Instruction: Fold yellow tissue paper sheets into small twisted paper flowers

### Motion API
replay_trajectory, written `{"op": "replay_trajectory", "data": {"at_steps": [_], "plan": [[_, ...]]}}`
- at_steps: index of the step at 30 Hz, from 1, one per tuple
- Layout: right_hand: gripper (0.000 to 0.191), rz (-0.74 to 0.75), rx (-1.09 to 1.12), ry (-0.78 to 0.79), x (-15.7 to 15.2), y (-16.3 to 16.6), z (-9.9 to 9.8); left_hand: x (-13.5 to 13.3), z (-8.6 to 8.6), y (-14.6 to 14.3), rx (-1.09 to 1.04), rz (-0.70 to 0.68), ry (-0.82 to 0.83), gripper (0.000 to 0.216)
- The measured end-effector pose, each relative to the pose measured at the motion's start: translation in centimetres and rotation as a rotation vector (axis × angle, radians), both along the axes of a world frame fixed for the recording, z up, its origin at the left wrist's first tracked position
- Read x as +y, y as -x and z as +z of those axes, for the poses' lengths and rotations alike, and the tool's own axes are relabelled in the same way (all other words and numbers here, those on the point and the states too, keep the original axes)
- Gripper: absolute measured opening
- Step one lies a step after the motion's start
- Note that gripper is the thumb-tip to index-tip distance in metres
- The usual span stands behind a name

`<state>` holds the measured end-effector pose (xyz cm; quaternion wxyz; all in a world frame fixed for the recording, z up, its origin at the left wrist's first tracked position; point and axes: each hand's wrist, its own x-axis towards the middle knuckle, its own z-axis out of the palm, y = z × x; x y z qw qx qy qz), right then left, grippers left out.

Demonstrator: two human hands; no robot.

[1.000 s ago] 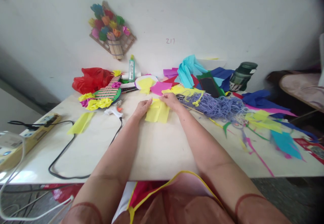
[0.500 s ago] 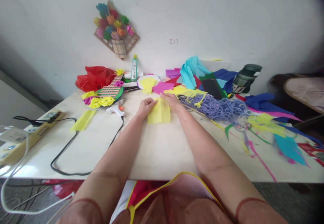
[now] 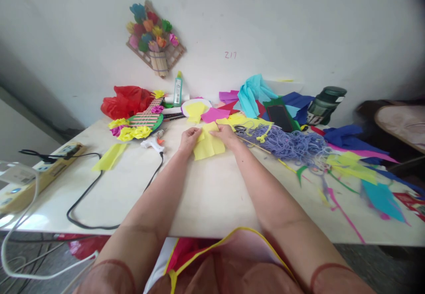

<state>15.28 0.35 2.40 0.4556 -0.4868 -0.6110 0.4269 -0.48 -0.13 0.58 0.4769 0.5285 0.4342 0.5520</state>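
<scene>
A piece of yellow crepe paper (image 3: 209, 145) is stretched between my two hands, above the middle of the table. My left hand (image 3: 190, 139) pinches its left edge, fingers closed. On the other side, my right hand (image 3: 226, 135) grips the upper right edge between thumb and fingers. Just beyond the hands lie a pink paper piece (image 3: 215, 115) and more yellow paper (image 3: 194, 110) on a white round shape. To the left sits a white hot glue gun (image 3: 153, 144) with a black cord. A tangle of purple yarn (image 3: 285, 143) lies right of my right hand.
A yellow power strip (image 3: 41, 176) runs along the table's left side. A craft piece with sticks and paper flowers (image 3: 144, 123) lies at the back left, near a glue bottle (image 3: 178, 89). A dark bottle (image 3: 327, 105), a phone (image 3: 279, 117) and coloured paper scraps occupy the right.
The yellow crepe paper, hanging flat before, is now tilted and its upper part has shifted. My right hand's fingers have curled in onto its edge.
</scene>
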Motion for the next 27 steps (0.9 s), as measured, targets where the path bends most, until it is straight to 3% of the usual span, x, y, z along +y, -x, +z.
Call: {"op": "replay_trajectory", "data": {"at_steps": [3, 8, 14, 27], "plan": [[0.022, 0.060, -0.058, -0.038, -0.15, 0.10, 0.00, 0.15, -0.06, 0.20, -0.018, 0.054, -0.009, 0.029], [0.017, 0.021, -0.117, -0.066, 0.10, 0.23, -0.10, 0.27, -0.20, 0.23, -0.038, 0.077, 0.018, 0.029], [0.017, 0.020, -0.106, -0.073, 0.08, 0.32, 0.01, 0.59, -0.58, 0.30, -0.037, 0.042, -0.007, 0.030], [0.021, 0.062, -0.088, -0.116, -0.15, 0.42, -0.06, 0.82, -0.50, 0.44, -0.100, 0.116, 0.023, 0.025]]}}
